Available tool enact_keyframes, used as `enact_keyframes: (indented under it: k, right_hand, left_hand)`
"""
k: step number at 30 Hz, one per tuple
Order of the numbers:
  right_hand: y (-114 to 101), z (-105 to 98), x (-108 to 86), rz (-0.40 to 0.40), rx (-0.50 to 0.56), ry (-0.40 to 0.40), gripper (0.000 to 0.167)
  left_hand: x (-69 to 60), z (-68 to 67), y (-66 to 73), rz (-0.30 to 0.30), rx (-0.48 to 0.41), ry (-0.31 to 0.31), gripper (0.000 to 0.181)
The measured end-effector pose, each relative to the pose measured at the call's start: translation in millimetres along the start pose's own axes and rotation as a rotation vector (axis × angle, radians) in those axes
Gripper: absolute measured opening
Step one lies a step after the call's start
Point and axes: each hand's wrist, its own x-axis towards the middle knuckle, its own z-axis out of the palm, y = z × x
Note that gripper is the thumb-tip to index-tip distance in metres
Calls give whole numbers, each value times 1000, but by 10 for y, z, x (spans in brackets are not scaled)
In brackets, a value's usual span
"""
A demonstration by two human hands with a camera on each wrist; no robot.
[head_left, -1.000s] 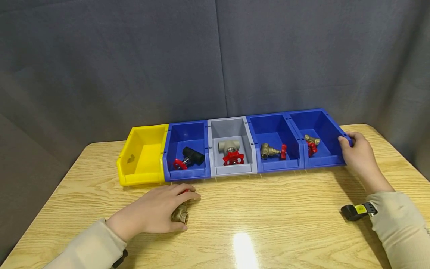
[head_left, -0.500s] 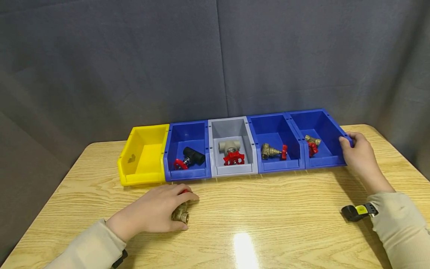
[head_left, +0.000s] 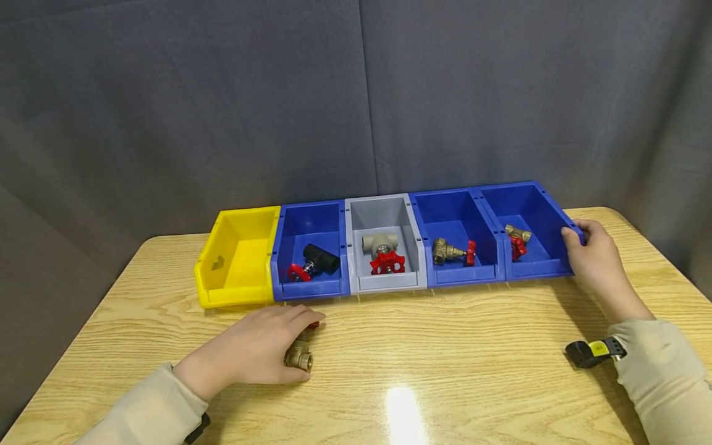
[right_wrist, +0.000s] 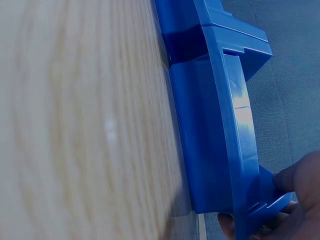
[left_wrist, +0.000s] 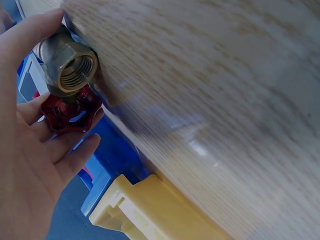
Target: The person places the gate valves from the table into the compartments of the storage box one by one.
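My left hand holds a brass valve at the table, in front of the yellow and left blue bins. In the left wrist view, the thumb lies along the valve's threaded body and the fingers reach around its red handwheel. At the far right, my right hand grips the outer side wall of the rightmost blue bin. Thumb and fingers pinch that blue wall in the right wrist view. A small brass valve with a red handle lies inside this bin.
Left of that bin stand a blue bin with a brass valve, a grey bin with a grey valve, a blue bin with a black valve, and a yellow bin. A dark curtain hangs behind.
The left fingers have shifted slightly on the valve, and more of its red handwheel shows past the fingertips. The right hand and the bins stay in place.
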Motion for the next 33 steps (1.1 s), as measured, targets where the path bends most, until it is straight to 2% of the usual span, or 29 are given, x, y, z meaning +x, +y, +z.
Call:
enact_keyframes:
  k: [9, 23, 33]
  right_hand:
    - [3, 8, -6, -11, 0, 9, 52]
    - [2, 11, 12, -4, -3, 3, 53]
    - [0, 6, -2, 2, 1, -4, 54]
  left_hand:
    - [-23, -31, 5, 28, 24, 35, 72]
    - [-143, -93, -50, -2, 15, 56, 75]
    - [-188, -87, -98, 3, 24, 86, 74]
